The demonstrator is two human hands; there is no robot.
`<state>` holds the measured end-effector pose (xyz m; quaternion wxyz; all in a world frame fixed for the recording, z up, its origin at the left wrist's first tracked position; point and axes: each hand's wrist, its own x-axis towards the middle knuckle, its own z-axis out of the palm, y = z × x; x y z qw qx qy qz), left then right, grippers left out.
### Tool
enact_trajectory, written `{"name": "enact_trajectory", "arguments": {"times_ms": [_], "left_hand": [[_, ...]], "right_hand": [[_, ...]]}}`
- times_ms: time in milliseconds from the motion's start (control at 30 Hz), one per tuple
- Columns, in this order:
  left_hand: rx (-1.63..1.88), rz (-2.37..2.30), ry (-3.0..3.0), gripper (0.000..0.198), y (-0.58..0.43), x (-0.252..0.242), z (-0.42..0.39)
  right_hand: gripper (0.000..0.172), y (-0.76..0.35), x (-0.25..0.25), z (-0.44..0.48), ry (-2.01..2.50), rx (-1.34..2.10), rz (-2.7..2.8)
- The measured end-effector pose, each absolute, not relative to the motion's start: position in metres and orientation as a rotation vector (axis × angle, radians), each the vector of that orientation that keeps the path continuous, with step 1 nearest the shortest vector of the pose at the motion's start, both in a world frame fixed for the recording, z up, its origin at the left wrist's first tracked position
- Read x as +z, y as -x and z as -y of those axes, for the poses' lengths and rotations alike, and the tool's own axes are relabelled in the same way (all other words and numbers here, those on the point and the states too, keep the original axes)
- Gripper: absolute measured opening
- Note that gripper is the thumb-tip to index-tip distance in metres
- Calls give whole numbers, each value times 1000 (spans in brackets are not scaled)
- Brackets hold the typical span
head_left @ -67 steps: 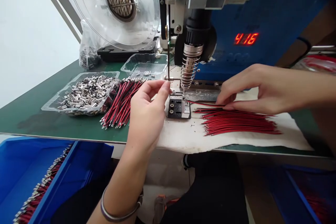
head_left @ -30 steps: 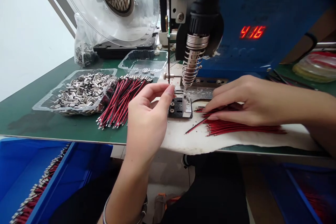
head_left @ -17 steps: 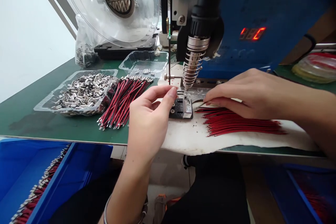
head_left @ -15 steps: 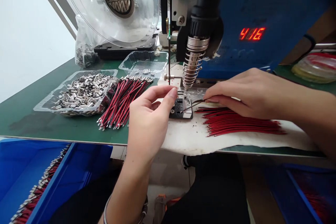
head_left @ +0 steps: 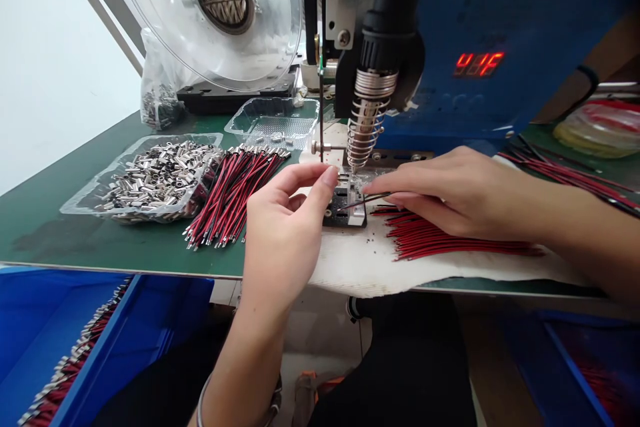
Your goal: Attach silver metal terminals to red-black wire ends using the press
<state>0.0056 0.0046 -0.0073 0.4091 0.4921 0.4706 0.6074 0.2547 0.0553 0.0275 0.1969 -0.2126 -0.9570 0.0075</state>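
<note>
My left hand [head_left: 285, 227] is closed in a pinch beside the small black-and-metal fixture [head_left: 343, 207] under the soldering machine's tip. Whatever its fingertips hold is too small or hidden to make out. My right hand [head_left: 440, 193] is closed on a thin red-and-black wire [head_left: 373, 199], whose end points left over the fixture. Below the right hand a flat bundle of red-and-black wires [head_left: 450, 240] lies on a white cloth [head_left: 360, 263]. The spring-wrapped soldering iron [head_left: 370, 120] stands just above the fixture.
Left of my hands lie a pile of wires with metal ends [head_left: 235, 193] and a clear tray of metal connectors [head_left: 75, 203]. Behind stand another clear tray [head_left: 273, 123] and a large clear reel [head_left: 270, 33]. Blue bins [head_left: 110, 353] sit below the table. More wires [head_left: 565, 170] lie at right.
My right hand has moved left and slightly down with the wire, closer to the fixture. Wires behind its forearm have come into sight. My left hand has stayed almost still.
</note>
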Motion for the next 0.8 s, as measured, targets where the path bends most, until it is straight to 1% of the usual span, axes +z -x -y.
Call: {"name": "enact_trajectory", "arguments": {"times_ms": [67,167,367,467,533,700,800], "left_hand": [[1544,-1156,-1224,20,-6,-8,-6],[1546,-1152,-1200,19,-7,-7,-7],[1548,-1158,-1218,10,-8,-9,-6],[1522,-1169,-1197,15,-6,-11,-5],[1496,-1184,-1187,20,-5,-10,-5],[1491,-1232,-1217,18,-6,-5,-5],[1508,-1241,-1206,21,-8,-2,-6]], "right_hand": [[37,-253,26,-55,569,43,2686],[36,-250,26,-53,552,15,2664],[20,-248,26,-50,533,-110,2555],[13,-248,23,-50,521,-141,2522],[12,-248,22,-49,523,-142,2511],[19,-245,23,-45,551,-119,2514],[24,-245,23,-45,604,-110,2508]]}}
